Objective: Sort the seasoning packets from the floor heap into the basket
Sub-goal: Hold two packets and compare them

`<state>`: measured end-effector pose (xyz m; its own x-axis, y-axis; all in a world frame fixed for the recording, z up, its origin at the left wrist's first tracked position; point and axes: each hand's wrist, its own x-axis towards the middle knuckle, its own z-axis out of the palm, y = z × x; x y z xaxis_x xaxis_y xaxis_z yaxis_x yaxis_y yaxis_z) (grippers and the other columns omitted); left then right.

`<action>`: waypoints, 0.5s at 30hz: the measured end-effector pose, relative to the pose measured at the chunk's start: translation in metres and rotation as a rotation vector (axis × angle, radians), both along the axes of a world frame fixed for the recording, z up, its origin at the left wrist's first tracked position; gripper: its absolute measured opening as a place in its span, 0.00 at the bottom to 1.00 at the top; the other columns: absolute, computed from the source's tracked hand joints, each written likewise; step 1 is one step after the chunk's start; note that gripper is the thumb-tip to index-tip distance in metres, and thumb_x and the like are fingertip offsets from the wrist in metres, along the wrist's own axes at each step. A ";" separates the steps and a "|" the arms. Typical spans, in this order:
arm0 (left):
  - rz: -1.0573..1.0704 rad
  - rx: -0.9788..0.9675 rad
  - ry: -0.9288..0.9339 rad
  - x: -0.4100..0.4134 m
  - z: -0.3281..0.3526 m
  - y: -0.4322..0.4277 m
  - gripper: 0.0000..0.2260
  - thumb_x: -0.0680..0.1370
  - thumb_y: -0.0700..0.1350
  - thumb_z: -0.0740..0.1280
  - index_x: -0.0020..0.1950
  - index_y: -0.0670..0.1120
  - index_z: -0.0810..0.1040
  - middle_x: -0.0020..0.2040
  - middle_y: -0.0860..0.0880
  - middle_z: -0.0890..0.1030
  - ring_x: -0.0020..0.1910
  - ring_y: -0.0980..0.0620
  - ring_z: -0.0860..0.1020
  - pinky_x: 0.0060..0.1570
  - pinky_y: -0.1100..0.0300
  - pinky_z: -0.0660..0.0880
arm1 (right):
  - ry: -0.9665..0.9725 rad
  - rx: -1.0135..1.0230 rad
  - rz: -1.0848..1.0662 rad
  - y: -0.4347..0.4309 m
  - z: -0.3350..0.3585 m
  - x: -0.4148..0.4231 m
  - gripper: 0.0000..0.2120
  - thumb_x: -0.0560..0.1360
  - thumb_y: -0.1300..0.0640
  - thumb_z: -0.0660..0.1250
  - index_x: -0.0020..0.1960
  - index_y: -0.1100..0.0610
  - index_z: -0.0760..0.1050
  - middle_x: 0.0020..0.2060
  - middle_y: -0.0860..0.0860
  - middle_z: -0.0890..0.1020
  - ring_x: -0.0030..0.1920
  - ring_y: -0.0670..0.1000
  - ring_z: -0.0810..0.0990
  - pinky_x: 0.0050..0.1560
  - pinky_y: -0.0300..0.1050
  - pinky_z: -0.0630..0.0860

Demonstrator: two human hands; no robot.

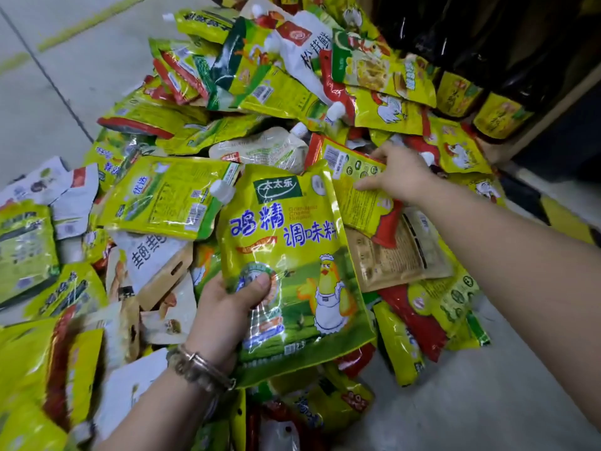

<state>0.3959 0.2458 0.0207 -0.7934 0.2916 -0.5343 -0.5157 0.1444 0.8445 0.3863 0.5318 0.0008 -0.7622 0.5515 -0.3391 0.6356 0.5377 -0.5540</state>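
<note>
Chicken-seasoning packet point(292, 255) is gripped by the left hand point(227, 307), thumb curled over its front, and held above the heap point(260, 92). Just right of it, a red-edged packet point(361, 196) is pinched by the right hand point(400, 177), presumably for gathering. No basket is seen.

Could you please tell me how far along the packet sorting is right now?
Done: cannot tell; no basket is in view. In hand: the left hand grips a chicken packet, the right hand pinches a yellow-and-red packet. Left: a large heap covers the floor.
</note>
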 end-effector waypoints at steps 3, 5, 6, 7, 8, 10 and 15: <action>0.021 0.030 -0.018 0.000 -0.003 0.002 0.05 0.75 0.33 0.64 0.47 0.41 0.78 0.37 0.45 0.84 0.34 0.46 0.82 0.39 0.51 0.80 | 0.048 0.013 0.022 0.004 -0.001 0.011 0.19 0.69 0.53 0.75 0.36 0.54 0.64 0.33 0.49 0.70 0.38 0.51 0.70 0.31 0.42 0.61; 0.017 0.036 -0.019 0.001 -0.004 0.002 0.05 0.75 0.34 0.64 0.48 0.41 0.78 0.38 0.45 0.85 0.35 0.46 0.83 0.40 0.51 0.80 | 0.096 -0.063 0.013 0.005 -0.002 0.024 0.20 0.71 0.56 0.73 0.34 0.54 0.62 0.31 0.49 0.67 0.32 0.48 0.65 0.30 0.41 0.59; 0.010 0.036 -0.018 0.002 -0.004 0.003 0.05 0.76 0.34 0.64 0.48 0.40 0.78 0.38 0.45 0.85 0.35 0.46 0.83 0.39 0.52 0.80 | 0.140 -0.105 -0.024 0.006 -0.004 0.032 0.18 0.71 0.57 0.73 0.35 0.53 0.62 0.32 0.50 0.67 0.33 0.48 0.65 0.31 0.41 0.60; 0.005 0.038 -0.016 0.002 -0.004 0.003 0.05 0.76 0.34 0.65 0.48 0.40 0.78 0.38 0.45 0.85 0.35 0.46 0.83 0.39 0.52 0.80 | 0.199 -0.140 -0.077 0.006 -0.004 0.041 0.15 0.72 0.59 0.72 0.37 0.53 0.65 0.34 0.50 0.70 0.34 0.48 0.68 0.33 0.40 0.64; 0.004 0.040 -0.015 0.002 -0.004 0.004 0.04 0.75 0.34 0.65 0.49 0.40 0.78 0.38 0.44 0.85 0.35 0.46 0.83 0.40 0.51 0.80 | 0.266 -0.179 -0.143 0.007 -0.003 0.050 0.11 0.72 0.62 0.71 0.40 0.53 0.68 0.37 0.51 0.73 0.35 0.47 0.72 0.34 0.38 0.68; 0.001 0.044 -0.015 0.003 -0.004 0.006 0.05 0.75 0.35 0.65 0.49 0.40 0.78 0.39 0.44 0.85 0.36 0.46 0.83 0.42 0.50 0.80 | 0.395 -0.235 -0.266 0.008 0.002 0.071 0.09 0.73 0.65 0.68 0.49 0.55 0.73 0.41 0.52 0.78 0.32 0.36 0.76 0.34 0.30 0.71; -0.086 0.098 0.013 0.004 0.013 0.023 0.11 0.66 0.40 0.69 0.48 0.41 0.78 0.39 0.45 0.84 0.36 0.47 0.83 0.41 0.49 0.81 | 0.633 -0.268 -0.631 0.012 0.025 0.131 0.09 0.75 0.65 0.66 0.44 0.51 0.74 0.35 0.42 0.80 0.28 0.34 0.76 0.33 0.29 0.73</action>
